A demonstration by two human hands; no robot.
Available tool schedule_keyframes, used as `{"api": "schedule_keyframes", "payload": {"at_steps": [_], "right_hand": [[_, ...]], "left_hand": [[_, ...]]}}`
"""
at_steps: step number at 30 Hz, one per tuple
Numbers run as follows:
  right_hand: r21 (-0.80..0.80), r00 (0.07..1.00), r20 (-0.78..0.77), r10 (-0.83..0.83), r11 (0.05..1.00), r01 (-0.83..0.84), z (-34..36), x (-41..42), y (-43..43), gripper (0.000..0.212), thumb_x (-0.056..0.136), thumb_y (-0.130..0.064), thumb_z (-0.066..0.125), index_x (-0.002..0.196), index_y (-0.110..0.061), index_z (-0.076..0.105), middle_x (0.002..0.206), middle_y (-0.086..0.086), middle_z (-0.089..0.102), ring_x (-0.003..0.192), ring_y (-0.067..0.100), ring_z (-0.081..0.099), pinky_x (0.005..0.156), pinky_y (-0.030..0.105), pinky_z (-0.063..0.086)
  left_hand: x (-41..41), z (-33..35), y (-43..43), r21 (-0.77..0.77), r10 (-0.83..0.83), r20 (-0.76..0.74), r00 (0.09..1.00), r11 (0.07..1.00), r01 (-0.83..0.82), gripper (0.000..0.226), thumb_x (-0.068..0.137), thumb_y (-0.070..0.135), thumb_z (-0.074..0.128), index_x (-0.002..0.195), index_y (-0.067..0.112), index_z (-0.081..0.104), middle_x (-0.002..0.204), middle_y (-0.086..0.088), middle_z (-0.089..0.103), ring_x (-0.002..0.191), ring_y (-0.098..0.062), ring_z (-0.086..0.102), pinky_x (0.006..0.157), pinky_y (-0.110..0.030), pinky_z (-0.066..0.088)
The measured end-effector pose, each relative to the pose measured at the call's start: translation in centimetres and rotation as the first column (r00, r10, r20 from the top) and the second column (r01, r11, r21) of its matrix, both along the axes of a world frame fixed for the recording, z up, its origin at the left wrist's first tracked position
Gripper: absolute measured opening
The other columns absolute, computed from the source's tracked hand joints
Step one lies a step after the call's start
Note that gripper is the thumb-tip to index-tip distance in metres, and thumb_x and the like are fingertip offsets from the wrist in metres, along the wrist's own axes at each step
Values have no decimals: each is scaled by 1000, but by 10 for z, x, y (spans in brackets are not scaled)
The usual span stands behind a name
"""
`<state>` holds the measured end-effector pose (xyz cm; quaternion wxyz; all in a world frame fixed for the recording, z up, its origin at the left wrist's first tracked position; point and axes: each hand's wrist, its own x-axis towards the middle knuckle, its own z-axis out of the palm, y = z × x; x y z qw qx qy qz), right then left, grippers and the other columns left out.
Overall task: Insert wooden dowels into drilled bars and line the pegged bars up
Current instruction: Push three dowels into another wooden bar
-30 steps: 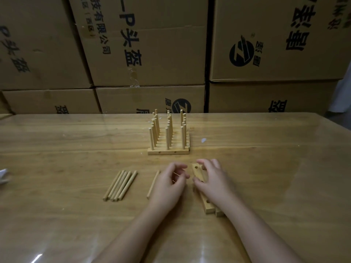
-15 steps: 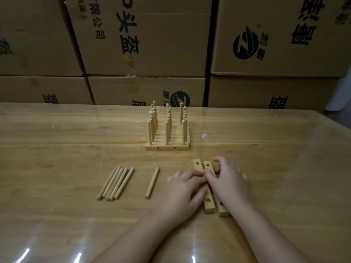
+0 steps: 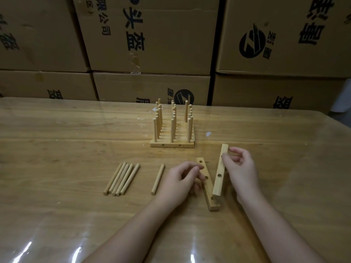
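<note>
Stacked cardboard boxes (image 3: 148, 35) printed with dark characters and a round logo filled the background behind a wooden surface (image 3: 57, 141) under a glossy clear cover. Toward the far middle of that surface stood the pegged bars (image 3: 172, 130), pushed together side by side into one block with their dowels upright in three rows.

Nearer, to the left, five loose dowels (image 3: 121, 179) lay touching one another in a slanted bundle. A single dowel (image 3: 158, 179) lay apart from them, just beside the left hand (image 3: 178, 181).

One drilled bar (image 3: 210, 196) lay flat on the surface, holes facing up. The left hand hung over its middle with its fingers (image 3: 199, 176) curled and the tips on the wood. Whether they gripped the bar or merely touched it could not be told.

The right hand (image 3: 241, 168) held a second drilled bar (image 3: 220, 171) by its upper part, pinched between thumb and fingers (image 3: 227, 158). This bar was tilted up on its edge, far end raised. Its near end sat at the near end of the flat bar, so the two formed a narrow V.
</note>
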<state>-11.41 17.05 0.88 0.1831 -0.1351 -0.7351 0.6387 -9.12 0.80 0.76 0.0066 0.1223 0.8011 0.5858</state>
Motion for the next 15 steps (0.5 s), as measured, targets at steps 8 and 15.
{"api": "schedule_keyframes", "payload": {"at_steps": [8, 15], "right_hand": [[-159, 941, -183, 284, 936, -313, 7, 16, -24, 40, 85, -17, 65, 111, -43, 48, 100, -1, 64, 81, 8, 69, 58, 21, 54], [431, 893, -153, 422, 842, -324, -1, 27, -40, 21, 94, -10, 49, 92, -29, 57, 91, -4, 67, 87, 15, 65, 77, 33, 53]], "left_hand": [[-1, -4, -1, 174, -78, 48, 996, 982, 69, 49, 75, 47, 63, 117, 21, 62, 78, -1, 72, 69, -8, 68, 65, -23, 52], [-8, 10, -13, 689, 98, 153, 983, 703, -177, 20, 81, 24, 61, 88, 5, 64, 56, -8, 61, 40, -13, 53, 38, -18, 42]]}}
